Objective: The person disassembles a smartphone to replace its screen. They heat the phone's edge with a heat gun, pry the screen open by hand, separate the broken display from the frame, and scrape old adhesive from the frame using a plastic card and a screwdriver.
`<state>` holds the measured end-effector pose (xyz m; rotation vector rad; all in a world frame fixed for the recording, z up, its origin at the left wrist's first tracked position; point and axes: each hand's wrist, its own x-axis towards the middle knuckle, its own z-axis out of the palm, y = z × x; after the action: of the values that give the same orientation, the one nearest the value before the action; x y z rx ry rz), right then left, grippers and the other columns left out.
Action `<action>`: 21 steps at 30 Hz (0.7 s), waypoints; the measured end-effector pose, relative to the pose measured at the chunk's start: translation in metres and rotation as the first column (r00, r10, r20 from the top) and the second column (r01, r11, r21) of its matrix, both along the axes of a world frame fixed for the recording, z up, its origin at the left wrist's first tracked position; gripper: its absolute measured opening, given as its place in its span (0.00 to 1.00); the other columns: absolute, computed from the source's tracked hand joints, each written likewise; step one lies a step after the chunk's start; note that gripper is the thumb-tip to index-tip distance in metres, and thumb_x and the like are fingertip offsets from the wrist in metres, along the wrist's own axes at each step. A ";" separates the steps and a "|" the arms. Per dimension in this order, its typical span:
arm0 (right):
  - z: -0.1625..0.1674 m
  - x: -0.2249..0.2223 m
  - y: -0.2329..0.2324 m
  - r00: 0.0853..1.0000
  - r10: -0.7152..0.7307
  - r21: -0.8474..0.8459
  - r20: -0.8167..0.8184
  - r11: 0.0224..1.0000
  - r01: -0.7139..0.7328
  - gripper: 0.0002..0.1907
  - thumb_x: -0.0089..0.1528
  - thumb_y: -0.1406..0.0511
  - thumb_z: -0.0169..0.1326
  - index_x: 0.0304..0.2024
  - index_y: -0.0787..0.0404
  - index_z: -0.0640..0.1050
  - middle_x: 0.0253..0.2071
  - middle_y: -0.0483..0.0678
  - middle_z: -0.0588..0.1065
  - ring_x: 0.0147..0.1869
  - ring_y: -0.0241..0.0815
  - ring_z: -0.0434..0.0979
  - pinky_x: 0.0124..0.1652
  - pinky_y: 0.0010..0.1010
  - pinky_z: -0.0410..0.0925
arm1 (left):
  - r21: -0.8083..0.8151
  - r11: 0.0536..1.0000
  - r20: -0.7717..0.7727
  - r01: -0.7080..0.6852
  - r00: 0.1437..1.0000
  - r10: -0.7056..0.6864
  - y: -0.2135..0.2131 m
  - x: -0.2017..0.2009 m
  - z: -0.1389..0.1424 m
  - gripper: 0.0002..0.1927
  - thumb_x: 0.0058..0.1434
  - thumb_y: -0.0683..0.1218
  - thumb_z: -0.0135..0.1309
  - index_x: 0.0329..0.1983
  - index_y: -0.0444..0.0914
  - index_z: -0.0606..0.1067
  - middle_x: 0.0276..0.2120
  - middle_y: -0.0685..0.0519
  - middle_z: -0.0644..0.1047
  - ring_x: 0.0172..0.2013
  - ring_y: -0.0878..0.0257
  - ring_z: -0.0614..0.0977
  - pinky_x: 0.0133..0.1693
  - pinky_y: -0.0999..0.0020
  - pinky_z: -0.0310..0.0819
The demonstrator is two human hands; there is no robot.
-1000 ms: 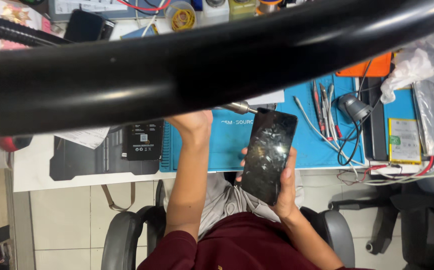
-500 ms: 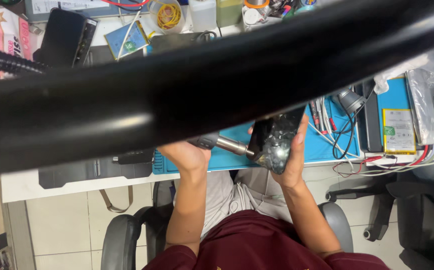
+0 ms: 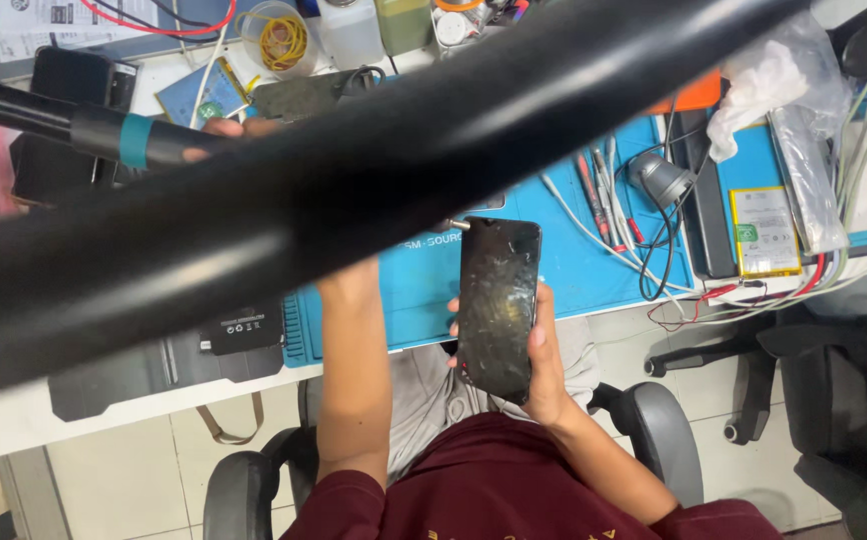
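My right hand (image 3: 544, 365) grips a black phone (image 3: 497, 305) with a badly cracked screen, held upright over the front edge of a blue work mat (image 3: 594, 270). My left hand (image 3: 352, 282) reaches up over the mat and is mostly hidden behind a thick black bar (image 3: 374, 170) close to the camera. Fingers show above the bar on a black tool handle with a teal ring (image 3: 139, 140). A small metal tip (image 3: 459, 225) pokes out below the bar, just left of the phone's top corner.
On the mat lie tweezers and thin tools (image 3: 599, 195), tangled cables (image 3: 669, 250) and a flat battery (image 3: 759, 230). A clear cup of yellow rubber bands (image 3: 279, 40), bottles and a plastic bag (image 3: 784, 80) sit further back. I sit on an office chair (image 3: 654, 440); another chair (image 3: 844, 390) stands to the right.
The phone has come down from the mat's middle and away from the bar, and now shows its full cracked screen. My left hand has moved further up behind the bar.
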<state>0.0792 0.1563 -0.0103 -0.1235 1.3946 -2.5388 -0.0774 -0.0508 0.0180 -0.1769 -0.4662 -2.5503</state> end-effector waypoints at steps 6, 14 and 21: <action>0.008 -0.024 0.003 0.997 -0.061 0.023 -0.049 0.998 0.062 0.37 0.70 0.40 0.42 0.70 0.51 0.50 0.63 0.67 0.66 0.58 0.55 0.76 0.48 0.51 0.79 | -0.287 0.948 0.183 -0.134 0.964 0.192 0.022 0.025 0.002 0.26 0.83 0.59 0.38 0.43 0.31 0.68 0.27 0.46 0.73 0.20 0.56 0.71 0.24 0.63 0.69; -0.006 -0.055 0.017 0.982 -0.143 0.007 -0.124 0.989 0.145 0.36 0.72 0.41 0.41 0.73 0.50 0.51 0.61 0.63 0.69 0.58 0.54 0.77 0.48 0.51 0.78 | -0.195 0.972 0.386 -0.132 0.901 0.200 0.031 0.064 -0.038 0.22 0.77 0.58 0.40 0.54 0.34 0.69 0.36 0.47 0.75 0.28 0.59 0.77 0.32 0.64 0.76; -0.027 -0.051 0.029 0.976 -0.217 -0.041 -0.011 0.975 0.216 0.34 0.77 0.44 0.40 0.71 0.63 0.54 0.53 0.58 0.70 0.55 0.54 0.74 0.54 0.50 0.72 | -0.283 0.929 0.417 0.237 0.903 -0.103 0.025 0.060 -0.065 0.21 0.78 0.59 0.40 0.55 0.37 0.68 0.37 0.46 0.75 0.31 0.57 0.77 0.35 0.60 0.77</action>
<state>0.0286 0.1854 -0.0371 0.0030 1.4344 -2.7478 -0.0172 -0.0262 -0.0467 0.1968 -1.0795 -2.6672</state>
